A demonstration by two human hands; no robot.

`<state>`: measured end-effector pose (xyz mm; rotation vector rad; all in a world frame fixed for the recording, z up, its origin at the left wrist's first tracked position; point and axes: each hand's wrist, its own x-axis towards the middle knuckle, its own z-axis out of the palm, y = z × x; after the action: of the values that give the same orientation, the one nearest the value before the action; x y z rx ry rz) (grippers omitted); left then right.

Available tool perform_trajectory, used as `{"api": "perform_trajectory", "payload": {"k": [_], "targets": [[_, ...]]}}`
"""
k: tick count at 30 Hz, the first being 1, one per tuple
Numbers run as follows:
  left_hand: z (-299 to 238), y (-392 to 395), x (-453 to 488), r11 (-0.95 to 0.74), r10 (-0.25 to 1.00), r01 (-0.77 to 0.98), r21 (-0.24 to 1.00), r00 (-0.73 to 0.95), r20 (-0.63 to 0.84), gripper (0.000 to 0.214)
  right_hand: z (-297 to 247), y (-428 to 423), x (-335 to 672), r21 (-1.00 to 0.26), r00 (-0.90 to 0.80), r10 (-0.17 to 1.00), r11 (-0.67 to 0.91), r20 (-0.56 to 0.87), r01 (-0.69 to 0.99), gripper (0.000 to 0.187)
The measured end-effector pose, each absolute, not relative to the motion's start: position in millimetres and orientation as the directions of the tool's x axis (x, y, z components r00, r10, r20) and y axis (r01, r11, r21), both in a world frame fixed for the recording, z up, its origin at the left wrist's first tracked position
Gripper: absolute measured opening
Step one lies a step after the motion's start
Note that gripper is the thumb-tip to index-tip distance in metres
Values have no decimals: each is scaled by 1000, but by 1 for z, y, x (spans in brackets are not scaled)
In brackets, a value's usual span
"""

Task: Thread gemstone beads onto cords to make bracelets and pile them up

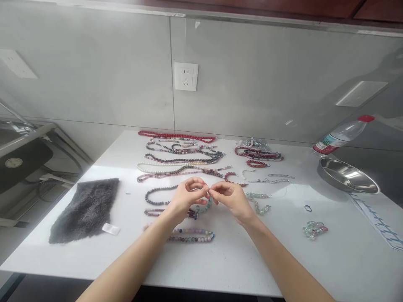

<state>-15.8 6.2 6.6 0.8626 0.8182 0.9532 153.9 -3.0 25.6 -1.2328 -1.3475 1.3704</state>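
My left hand [188, 196] and my right hand [231, 198] meet fingertip to fingertip over the middle of the table. Both are closed in a pinch, and what they hold is too small to make out. Just below the fingers is a curve of pale green beads [206, 206]; I cannot tell whether it hangs from them or lies on the table. Left of my left hand lies a dark bead strand [154, 195], partly hidden by it. Purple and pink beads [192, 231] lie under my left wrist. Clear green beads [260, 209] lie beside my right hand.
Several bead strands, including a red one [176, 135] and a white one [151, 166], lie farther back. At left is a dark furry cloth [85, 209]. A steel bowl [349, 176] and a tilted bottle [343, 136] stand at right, near a bead cluster [315, 229].
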Motion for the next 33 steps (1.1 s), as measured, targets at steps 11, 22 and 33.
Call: {"api": "perform_trajectory", "payload": {"k": [11, 22, 33], "targets": [[8, 2, -10, 192, 964, -305, 933, 237, -121, 35, 24, -5, 150, -996, -162, 984, -58, -68, 66, 20], [9, -3, -5, -5, 991, -230, 973, 131, 36, 25, 27, -7, 149, -996, -149, 985, -85, -89, 31, 21], [12, -1, -4, -50, 990, -247, 968, 113, 80, 26, 27, -6, 154, -932, -257, 938, -291, -234, -217, 22]]}}
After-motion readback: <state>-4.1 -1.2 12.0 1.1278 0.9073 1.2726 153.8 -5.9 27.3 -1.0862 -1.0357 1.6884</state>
